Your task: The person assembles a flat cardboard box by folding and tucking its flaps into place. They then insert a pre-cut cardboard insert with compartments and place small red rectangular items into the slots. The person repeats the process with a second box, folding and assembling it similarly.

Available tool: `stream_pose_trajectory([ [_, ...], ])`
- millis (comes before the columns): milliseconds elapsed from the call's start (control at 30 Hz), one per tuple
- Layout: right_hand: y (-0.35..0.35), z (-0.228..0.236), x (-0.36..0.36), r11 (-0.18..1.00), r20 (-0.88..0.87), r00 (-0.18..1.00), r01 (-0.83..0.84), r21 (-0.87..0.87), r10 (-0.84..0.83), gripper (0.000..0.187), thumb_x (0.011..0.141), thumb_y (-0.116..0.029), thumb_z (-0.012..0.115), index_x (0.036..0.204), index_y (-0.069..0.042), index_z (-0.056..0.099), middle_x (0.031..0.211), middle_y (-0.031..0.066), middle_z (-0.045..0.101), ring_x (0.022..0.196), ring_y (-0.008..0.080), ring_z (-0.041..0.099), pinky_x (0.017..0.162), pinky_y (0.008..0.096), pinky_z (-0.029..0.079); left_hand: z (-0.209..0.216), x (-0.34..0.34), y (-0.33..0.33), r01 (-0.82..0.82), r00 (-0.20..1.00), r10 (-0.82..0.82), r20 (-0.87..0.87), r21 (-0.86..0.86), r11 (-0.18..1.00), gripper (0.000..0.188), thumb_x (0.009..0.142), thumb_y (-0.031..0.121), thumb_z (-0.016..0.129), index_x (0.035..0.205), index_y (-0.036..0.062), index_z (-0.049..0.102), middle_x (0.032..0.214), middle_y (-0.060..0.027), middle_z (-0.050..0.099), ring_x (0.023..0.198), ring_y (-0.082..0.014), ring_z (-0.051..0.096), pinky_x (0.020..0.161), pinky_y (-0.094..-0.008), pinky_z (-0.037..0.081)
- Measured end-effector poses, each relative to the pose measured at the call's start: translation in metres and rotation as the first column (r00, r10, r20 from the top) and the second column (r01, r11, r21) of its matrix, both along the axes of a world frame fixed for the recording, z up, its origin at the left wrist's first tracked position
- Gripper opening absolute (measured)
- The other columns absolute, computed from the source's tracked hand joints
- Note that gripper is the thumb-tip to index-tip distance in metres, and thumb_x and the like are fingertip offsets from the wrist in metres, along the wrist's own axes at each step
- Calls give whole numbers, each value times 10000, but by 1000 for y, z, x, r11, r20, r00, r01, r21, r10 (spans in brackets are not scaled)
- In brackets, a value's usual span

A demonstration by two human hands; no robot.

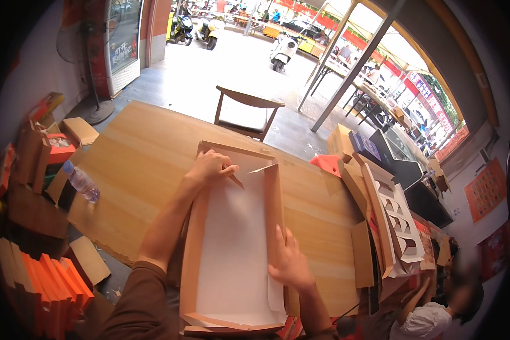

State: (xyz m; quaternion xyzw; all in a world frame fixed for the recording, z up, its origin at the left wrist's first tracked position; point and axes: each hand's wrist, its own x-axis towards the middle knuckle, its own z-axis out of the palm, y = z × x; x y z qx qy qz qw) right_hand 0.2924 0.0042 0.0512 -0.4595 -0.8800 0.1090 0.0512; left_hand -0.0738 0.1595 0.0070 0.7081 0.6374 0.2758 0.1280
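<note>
A long shallow cardboard box [232, 243], white inside and brown on its walls, lies open on the wooden table before me. My left hand [212, 168] is closed at its far left corner, with the fingers curled over the wall. A small brown flap [236, 181] sticks out below that thumb. On the right side, my right hand [290, 263] rests against the long wall, fingers stretched out and the thumb over the edge. A folded white-and-brown flap [264, 168] stands at the far right corner. At the near end, the end flaps lean inward.
A clear bottle [81, 182] stands at the table's left edge, near orange boxes [56, 283]. White compartment inserts [399, 224] and cartons are stacked at right. A wooden chair [246, 113] is beyond the table. Another person [430, 314] is at lower right.
</note>
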Motion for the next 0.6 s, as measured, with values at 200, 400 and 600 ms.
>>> stream_pose_trajectory([
  [200, 109, -27, -40, 995, -286, 955, -48, 92, 73, 1136, 823, -149, 829, 1740, -103, 159, 1747, 328, 173, 1592, 542, 259, 1267, 563, 353, -7, -6, 3, -14, 999, 13, -40, -22, 1000, 491, 1038, 611, 603, 995, 189, 849, 1042, -56, 809, 1181, -322, 650, 1093, -580, 414],
  [400, 233, -70, -73, 962, -444, 892, 42, 270, 86, 1069, 842, -114, 813, 1714, -39, 198, 1723, 305, 277, 1599, 498, 276, 1309, 560, 268, -4, -2, 9, 14, 983, -9, -182, 24, 1000, 495, 1083, 584, 530, 996, 184, 809, 1056, -53, 791, 1158, -324, 649, 1086, -580, 444],
  [600, 266, -71, -66, 938, -153, 973, -113, 329, 171, 788, 836, -65, 783, 1560, -186, 497, 1590, 171, 483, 1558, 404, 377, 1299, 544, 292, -1, -21, 3, 135, 982, -137, -132, -23, 991, 392, 1055, 455, 474, 1046, 179, 752, 1114, -42, 735, 1197, -307, 582, 1113, -554, 408],
])
